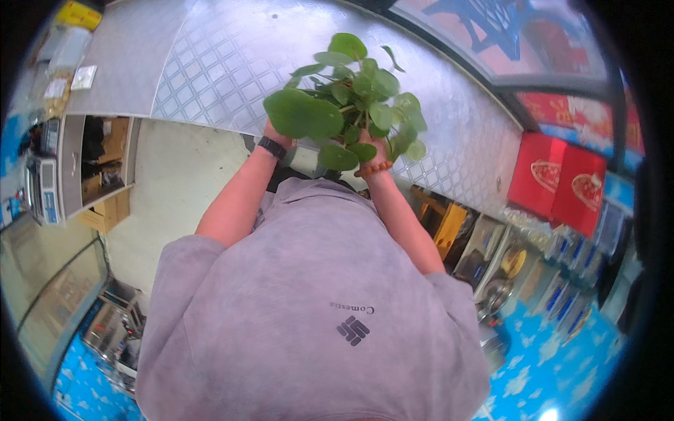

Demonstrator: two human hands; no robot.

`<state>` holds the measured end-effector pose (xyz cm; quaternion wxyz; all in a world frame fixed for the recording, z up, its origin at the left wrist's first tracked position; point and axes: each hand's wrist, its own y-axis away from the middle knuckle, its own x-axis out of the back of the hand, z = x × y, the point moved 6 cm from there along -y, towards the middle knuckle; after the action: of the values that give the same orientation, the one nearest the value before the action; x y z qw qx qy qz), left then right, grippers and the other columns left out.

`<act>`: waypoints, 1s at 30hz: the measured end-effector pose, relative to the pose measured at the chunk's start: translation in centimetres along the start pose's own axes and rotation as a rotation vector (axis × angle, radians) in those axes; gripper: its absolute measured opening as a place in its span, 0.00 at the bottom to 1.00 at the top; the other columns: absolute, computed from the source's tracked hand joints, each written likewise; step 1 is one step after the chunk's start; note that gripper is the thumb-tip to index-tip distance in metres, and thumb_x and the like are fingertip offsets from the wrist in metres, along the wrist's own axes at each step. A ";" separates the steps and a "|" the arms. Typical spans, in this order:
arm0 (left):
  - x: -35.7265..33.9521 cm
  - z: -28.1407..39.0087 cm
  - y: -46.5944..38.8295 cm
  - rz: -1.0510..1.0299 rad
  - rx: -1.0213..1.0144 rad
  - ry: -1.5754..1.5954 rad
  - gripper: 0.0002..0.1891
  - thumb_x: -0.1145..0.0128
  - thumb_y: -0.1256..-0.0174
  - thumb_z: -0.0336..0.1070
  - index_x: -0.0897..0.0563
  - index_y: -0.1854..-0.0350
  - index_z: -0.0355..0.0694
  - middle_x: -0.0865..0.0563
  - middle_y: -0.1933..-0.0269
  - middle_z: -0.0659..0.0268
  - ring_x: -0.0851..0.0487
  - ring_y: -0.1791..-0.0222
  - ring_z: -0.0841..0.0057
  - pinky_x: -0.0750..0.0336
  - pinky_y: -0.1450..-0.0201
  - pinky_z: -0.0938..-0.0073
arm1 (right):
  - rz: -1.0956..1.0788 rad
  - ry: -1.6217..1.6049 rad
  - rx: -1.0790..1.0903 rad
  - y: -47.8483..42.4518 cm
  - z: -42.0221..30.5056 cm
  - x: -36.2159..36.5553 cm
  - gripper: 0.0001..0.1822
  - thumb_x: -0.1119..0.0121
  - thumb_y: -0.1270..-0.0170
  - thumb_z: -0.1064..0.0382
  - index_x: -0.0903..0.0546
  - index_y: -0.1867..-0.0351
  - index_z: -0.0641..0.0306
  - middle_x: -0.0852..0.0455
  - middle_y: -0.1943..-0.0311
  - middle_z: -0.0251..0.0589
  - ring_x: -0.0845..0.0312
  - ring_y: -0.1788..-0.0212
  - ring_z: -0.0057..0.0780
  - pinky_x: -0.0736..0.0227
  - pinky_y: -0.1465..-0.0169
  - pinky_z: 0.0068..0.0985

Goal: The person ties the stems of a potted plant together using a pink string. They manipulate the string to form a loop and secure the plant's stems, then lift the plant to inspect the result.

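A leafy green potted-type plant with round leaves [363,94] stands over the near edge of a patterned, silvery counter [210,58]. My left hand [278,131], below a dark wristband, is at the plant's left side, its fingers mostly hidden under a large leaf. My right hand [373,144], with an orange bead bracelet at the wrist, reaches in among the stems on the right side. Leaves cover the fingers of both hands and the plant's base, so the grip and any pot cannot be made out.
Red boxes [558,179] sit at the counter's right end, by a window frame [553,89]. An open cabinet [105,158] and a scale-like device [45,184] are at the left. A wooden piece [450,226] and shelves of goods stand below right.
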<state>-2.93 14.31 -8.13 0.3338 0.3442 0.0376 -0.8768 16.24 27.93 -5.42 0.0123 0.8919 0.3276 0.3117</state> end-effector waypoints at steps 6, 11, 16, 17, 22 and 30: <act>-1.8 1.6 1.2 -0.074 0.300 -0.146 0.10 0.37 0.39 0.31 0.14 0.57 0.36 0.14 0.66 0.72 0.21 0.69 0.88 0.25 0.65 0.83 | -0.105 0.557 0.325 1.8 -0.8 4.3 0.19 0.47 0.33 0.58 0.22 0.46 0.65 0.19 0.48 0.52 0.25 0.45 0.47 0.31 0.43 0.38; -2.5 4.5 2.2 -0.060 0.384 -0.308 0.09 0.35 0.41 0.34 0.12 0.59 0.42 0.16 0.72 0.75 0.27 0.75 0.92 0.30 0.70 0.85 | 0.018 -0.006 0.158 3.0 2.4 8.4 0.21 0.42 0.38 0.56 0.22 0.44 0.61 0.20 0.46 0.49 0.25 0.44 0.46 0.30 0.43 0.39; -7.5 8.8 3.6 -0.352 0.065 -0.439 0.18 0.35 0.39 0.38 0.19 0.48 0.38 0.14 0.59 0.66 0.19 0.60 0.83 0.24 0.53 0.77 | -0.082 0.228 0.268 2.6 5.1 10.2 0.22 0.44 0.37 0.57 0.22 0.43 0.61 0.22 0.43 0.48 0.27 0.42 0.44 0.31 0.42 0.42; -7.5 8.4 3.9 -0.309 0.083 -0.400 0.20 0.35 0.39 0.39 0.20 0.47 0.37 0.14 0.57 0.65 0.19 0.58 0.81 0.24 0.51 0.75 | -0.088 0.169 0.236 2.6 5.3 10.4 0.22 0.44 0.37 0.57 0.22 0.43 0.61 0.22 0.43 0.48 0.27 0.41 0.44 0.31 0.42 0.42; -8.2 9.4 4.1 -0.270 0.111 -0.285 0.20 0.35 0.39 0.39 0.21 0.49 0.34 0.15 0.55 0.63 0.18 0.56 0.77 0.25 0.49 0.74 | -0.082 -0.093 0.140 2.7 0.4 7.8 0.22 0.44 0.37 0.57 0.23 0.43 0.61 0.22 0.43 0.48 0.26 0.42 0.44 0.30 0.42 0.42; -8.5 10.3 4.7 -0.360 -0.341 -0.605 0.11 0.37 0.40 0.30 0.19 0.57 0.32 0.14 0.60 0.62 0.18 0.63 0.80 0.23 0.56 0.77 | -0.185 0.965 0.266 3.4 -2.9 6.7 0.20 0.49 0.31 0.59 0.25 0.41 0.61 0.22 0.42 0.49 0.27 0.40 0.45 0.34 0.38 0.39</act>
<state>-1.44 12.42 5.83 0.2230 -0.0024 0.1422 -0.9644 20.54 28.76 1.33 -0.2265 0.6074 0.4103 0.6414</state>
